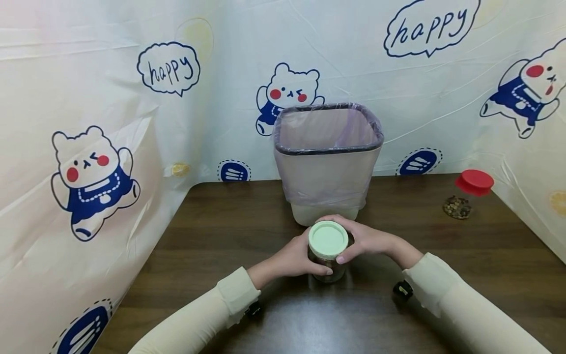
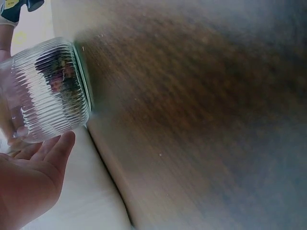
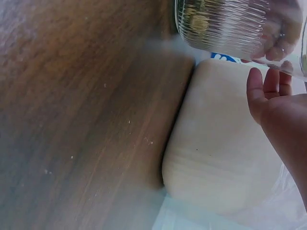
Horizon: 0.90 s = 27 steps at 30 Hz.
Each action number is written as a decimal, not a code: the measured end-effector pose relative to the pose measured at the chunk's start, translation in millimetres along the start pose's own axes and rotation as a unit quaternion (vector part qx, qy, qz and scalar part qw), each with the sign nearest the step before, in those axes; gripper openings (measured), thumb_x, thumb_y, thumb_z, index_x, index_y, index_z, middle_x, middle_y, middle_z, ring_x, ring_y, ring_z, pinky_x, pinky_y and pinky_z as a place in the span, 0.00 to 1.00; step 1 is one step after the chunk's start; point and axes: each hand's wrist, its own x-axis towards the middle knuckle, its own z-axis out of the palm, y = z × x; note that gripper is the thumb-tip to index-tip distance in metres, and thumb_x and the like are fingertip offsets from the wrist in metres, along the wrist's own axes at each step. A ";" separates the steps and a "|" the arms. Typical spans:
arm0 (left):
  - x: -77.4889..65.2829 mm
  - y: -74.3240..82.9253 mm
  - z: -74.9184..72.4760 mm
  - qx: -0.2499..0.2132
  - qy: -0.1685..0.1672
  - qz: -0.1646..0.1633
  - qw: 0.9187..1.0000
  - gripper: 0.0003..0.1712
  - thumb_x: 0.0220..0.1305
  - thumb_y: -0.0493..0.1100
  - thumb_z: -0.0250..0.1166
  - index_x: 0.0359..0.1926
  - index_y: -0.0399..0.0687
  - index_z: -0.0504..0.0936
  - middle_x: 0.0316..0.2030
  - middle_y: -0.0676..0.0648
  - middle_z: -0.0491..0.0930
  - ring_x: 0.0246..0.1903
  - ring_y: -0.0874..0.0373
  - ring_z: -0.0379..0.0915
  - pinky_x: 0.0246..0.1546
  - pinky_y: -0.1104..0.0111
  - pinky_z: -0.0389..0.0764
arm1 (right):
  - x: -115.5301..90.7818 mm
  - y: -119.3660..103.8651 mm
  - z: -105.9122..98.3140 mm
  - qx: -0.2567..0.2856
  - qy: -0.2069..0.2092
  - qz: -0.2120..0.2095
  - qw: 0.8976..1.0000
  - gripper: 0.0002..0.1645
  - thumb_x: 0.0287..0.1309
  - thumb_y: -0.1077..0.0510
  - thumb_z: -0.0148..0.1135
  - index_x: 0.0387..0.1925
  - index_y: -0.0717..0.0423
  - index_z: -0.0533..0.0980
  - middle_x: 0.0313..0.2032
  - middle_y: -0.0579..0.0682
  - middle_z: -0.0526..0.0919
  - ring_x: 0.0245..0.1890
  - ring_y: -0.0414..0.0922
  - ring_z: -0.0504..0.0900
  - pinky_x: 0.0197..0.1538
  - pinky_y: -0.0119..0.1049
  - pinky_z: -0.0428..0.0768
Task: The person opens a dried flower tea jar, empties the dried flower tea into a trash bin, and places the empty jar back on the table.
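Observation:
A clear ribbed glass jar [image 2: 53, 91] with a light green lid [image 1: 328, 238] stands near the middle of the brown wooden table, close in front of a bin. Dark and tan dried bits show through its glass. My left hand [image 1: 287, 258] grips the jar from the left, thumb across the front and fingers partly hidden behind it. From the right, my right hand [image 1: 364, 238] holds the lid, its thumb at the front rim and its fingers curving round the back. The right wrist view shows the glass beside the right fingers [image 3: 256, 84].
A beige bin [image 1: 327, 179] with a thin purplish liner stands at the table's back edge. Back right is a second clear jar with a red lid [image 1: 475, 182] and dried bits [image 1: 457, 207] at its bottom. A printed cloth [image 1: 221, 113] hangs behind and beside the table.

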 end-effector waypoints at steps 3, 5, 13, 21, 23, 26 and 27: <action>-0.2 0.5 0.0 0.001 -0.001 -0.001 1.000 0.51 0.46 0.50 0.79 0.67 0.54 0.59 0.57 0.57 0.71 0.54 0.64 0.69 0.55 0.65 0.71 | -3.2 -1.0 2.9 -0.004 0.015 0.004 1.000 0.51 0.48 0.59 0.75 0.70 0.55 0.58 0.62 0.52 0.68 0.61 0.51 0.66 0.62 0.49 0.63; -0.4 0.9 0.1 0.003 -0.001 -0.001 1.000 0.52 0.46 0.50 0.80 0.68 0.54 0.59 0.57 0.57 0.71 0.54 0.64 0.69 0.55 0.66 0.71 | -6.4 -1.8 6.8 -0.015 0.035 0.003 0.999 0.51 0.48 0.58 0.75 0.70 0.55 0.57 0.61 0.51 0.68 0.61 0.51 0.67 0.62 0.50 0.62; -1.6 2.6 0.0 0.010 0.005 0.004 1.000 0.53 0.45 0.49 0.80 0.69 0.53 0.59 0.57 0.56 0.72 0.55 0.64 0.69 0.56 0.65 0.70 | -17.6 -4.5 32.5 -0.084 0.166 -0.005 0.983 0.51 0.47 0.57 0.76 0.69 0.60 0.58 0.61 0.53 0.66 0.60 0.50 0.68 0.60 0.40 0.67; -1.9 2.4 -1.2 0.008 0.007 0.004 1.000 0.52 0.46 0.48 0.79 0.68 0.53 0.59 0.57 0.56 0.72 0.54 0.64 0.70 0.55 0.65 0.71 | -20.7 -10.3 60.5 -0.120 0.270 0.032 0.955 0.50 0.46 0.53 0.77 0.67 0.55 0.60 0.60 0.51 0.66 0.57 0.49 0.69 0.58 0.48 0.68; -1.7 2.2 -1.3 0.008 0.009 0.006 1.000 0.51 0.46 0.47 0.79 0.68 0.53 0.60 0.56 0.56 0.72 0.54 0.64 0.70 0.55 0.65 0.71 | -19.0 -11.0 65.2 -0.121 0.286 0.038 0.950 0.50 0.45 0.53 0.77 0.67 0.54 0.60 0.61 0.52 0.66 0.58 0.49 0.68 0.58 0.51 0.67; -1.3 1.8 -0.7 0.010 0.009 0.007 1.000 0.51 0.46 0.48 0.79 0.68 0.53 0.60 0.56 0.55 0.72 0.54 0.63 0.70 0.55 0.65 0.71 | -16.5 -11.8 71.6 -0.118 0.307 0.050 0.943 0.52 0.44 0.53 0.78 0.67 0.56 0.60 0.61 0.54 0.66 0.60 0.51 0.67 0.60 0.54 0.64; -1.2 1.8 -0.2 0.011 0.009 0.007 1.000 0.51 0.46 0.48 0.79 0.68 0.53 0.60 0.56 0.55 0.73 0.54 0.63 0.70 0.55 0.65 0.71 | -15.8 -11.9 73.4 -0.118 0.313 0.056 0.941 0.52 0.43 0.53 0.79 0.67 0.56 0.59 0.61 0.54 0.66 0.60 0.51 0.66 0.60 0.55 0.64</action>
